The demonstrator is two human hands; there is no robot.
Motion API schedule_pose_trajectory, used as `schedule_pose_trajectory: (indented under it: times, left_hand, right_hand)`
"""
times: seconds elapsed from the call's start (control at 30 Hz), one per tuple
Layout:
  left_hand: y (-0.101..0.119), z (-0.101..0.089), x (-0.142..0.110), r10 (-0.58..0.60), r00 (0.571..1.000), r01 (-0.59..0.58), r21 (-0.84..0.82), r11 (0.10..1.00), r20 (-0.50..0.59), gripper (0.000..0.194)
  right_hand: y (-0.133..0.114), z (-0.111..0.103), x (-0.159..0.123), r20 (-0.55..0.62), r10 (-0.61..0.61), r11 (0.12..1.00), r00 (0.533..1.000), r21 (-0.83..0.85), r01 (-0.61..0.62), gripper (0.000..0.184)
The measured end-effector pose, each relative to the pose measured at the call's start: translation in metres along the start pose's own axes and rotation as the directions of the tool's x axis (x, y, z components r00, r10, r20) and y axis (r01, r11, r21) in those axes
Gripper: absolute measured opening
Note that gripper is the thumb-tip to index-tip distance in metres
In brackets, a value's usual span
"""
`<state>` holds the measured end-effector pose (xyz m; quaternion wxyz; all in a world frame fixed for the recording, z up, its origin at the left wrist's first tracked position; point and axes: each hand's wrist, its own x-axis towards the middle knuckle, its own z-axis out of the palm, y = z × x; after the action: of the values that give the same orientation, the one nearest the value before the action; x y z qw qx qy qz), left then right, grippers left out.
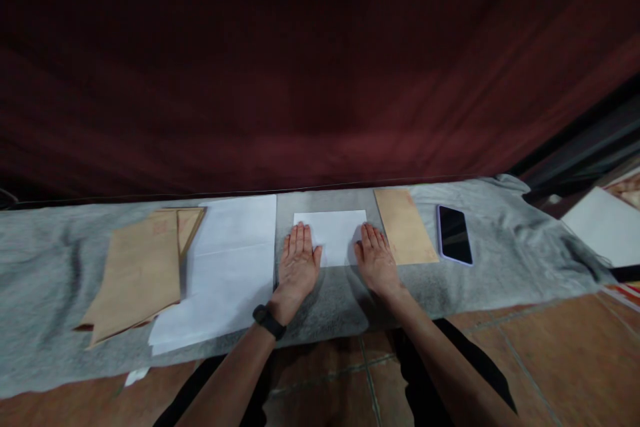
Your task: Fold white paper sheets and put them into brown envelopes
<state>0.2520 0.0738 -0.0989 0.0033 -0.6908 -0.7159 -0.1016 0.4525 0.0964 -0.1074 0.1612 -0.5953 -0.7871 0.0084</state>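
Note:
A small white rectangle of paper (340, 237), apparently folded, lies flat on the grey cloth in front of me. My left hand (299, 260) presses palm-down on its left end, fingers stretched out. On the right end rests my right hand (375, 257), also flat with the fingers straight. Just beyond the right hand is a single brown envelope (407, 227). To the left of my left hand, larger white sheets (230, 260) are stacked, with a faint crease across the top one.
Several brown envelopes (143, 273) are piled at the left, overlapping the white sheets. A phone with a purple case (454, 235) lies right of the single envelope. The grey cloth (515, 247) covers the long surface; a dark red curtain (300, 113) hangs behind it.

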Motion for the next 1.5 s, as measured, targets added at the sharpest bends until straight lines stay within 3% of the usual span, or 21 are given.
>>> schedule_pose_trajectory:
  times: [0.2, 0.33, 0.63, 1.0, 1.1, 1.23, 1.37, 1.5]
  left_hand:
    - [-0.001, 0.001, -0.001, 0.021, 1.000, -0.021, -0.007, 1.000, -0.003, 0.061]
    - [-0.001, -0.001, -0.002, 0.034, 0.999, -0.034, 0.003, 0.999, -0.005, 0.061]
    - [0.006, -0.015, -0.012, -0.074, 0.997, 0.070, 0.123, 0.990, 0.026, 0.066]
    - [0.006, -0.028, -0.018, -0.034, 0.998, 0.029, 0.092, 0.995, 0.061, 0.058]
    - [0.001, -0.031, -0.015, -0.043, 0.997, 0.043, 0.007, 0.999, 0.059, 0.055]
    - [-0.014, -0.027, -0.006, -0.058, 0.998, 0.058, -0.258, 0.964, 0.006, 0.057]
    - [-0.028, -0.016, 0.006, -0.180, 0.983, 0.140, -0.557, 0.819, -0.018, 0.062]
    - [-0.034, -0.011, 0.007, -0.272, 0.957, 0.254, -0.740, 0.623, 0.099, 0.062]
  right_hand:
    - [-0.031, -0.003, 0.010, 0.039, -0.169, 0.983, 0.985, 0.085, 0.165, 0.053]
    - [-0.040, 0.006, 0.009, 0.051, -0.195, 0.979, 0.979, 0.077, 0.191, 0.050]
    - [-0.023, 0.013, 0.010, 0.044, -0.114, 0.993, 0.993, -0.029, 0.115, 0.053]
    - [-0.008, 0.008, 0.004, 0.086, -0.073, 0.995, 0.994, -0.064, 0.078, 0.055]
    - [-0.005, 0.008, 0.001, 0.073, -0.074, 0.995, 0.995, -0.064, 0.079, 0.054]
    - [-0.002, 0.009, 0.000, 0.056, -0.084, 0.994, 0.995, -0.064, 0.088, 0.053]
    - [-0.001, 0.010, 0.000, 0.047, -0.088, 0.995, 0.995, -0.045, 0.090, 0.054]
    - [0.001, 0.007, 0.000, 0.052, -0.086, 0.996, 0.995, -0.023, 0.088, 0.051]
